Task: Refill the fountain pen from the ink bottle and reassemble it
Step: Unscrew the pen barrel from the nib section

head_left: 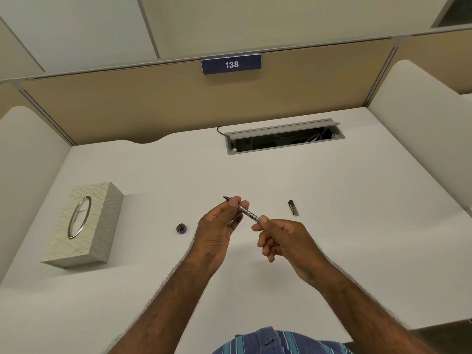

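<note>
**Pen held over desk in both hands**

Held above the white desk, tilted, nib up-left: pen. Pinched near the nib by left hand, thumb and fingers clamped on it. Pinched at the rear end by right hand, fingers curled round it. Lying right of the hands: cap. Left of the hands: small round lid. Further left: tissue box. On the partition: sign reading 138.

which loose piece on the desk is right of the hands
The pen cap, a slim dark piece with a clip, lying flat right of both hands. The round bottle cap lies left of them.
</note>
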Action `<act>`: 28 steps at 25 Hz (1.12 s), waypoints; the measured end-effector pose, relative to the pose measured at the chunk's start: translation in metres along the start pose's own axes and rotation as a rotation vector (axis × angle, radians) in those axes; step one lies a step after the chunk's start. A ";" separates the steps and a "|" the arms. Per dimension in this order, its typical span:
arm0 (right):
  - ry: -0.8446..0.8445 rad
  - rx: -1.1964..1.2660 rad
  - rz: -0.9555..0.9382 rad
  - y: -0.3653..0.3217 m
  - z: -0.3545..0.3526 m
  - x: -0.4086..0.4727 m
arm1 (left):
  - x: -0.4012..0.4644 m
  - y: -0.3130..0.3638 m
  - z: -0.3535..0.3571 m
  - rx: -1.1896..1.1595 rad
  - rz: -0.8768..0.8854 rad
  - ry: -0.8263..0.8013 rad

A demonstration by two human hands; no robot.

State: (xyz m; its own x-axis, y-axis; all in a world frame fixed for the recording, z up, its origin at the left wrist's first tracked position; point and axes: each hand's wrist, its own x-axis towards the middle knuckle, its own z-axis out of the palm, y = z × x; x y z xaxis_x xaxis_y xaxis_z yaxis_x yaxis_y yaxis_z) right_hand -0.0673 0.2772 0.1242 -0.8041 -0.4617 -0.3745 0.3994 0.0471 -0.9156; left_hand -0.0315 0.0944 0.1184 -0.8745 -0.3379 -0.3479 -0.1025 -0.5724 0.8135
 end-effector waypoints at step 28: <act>-0.066 0.398 0.256 -0.002 -0.003 -0.005 | -0.005 -0.006 -0.001 0.024 -0.005 -0.008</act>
State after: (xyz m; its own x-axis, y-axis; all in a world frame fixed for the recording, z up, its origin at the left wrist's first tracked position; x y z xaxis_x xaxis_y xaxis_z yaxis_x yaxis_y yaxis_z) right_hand -0.0661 0.2823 0.1276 -0.6335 -0.5357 -0.5583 0.7288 -0.1708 -0.6631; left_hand -0.0257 0.0988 0.1151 -0.8775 -0.3293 -0.3487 -0.1182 -0.5561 0.8226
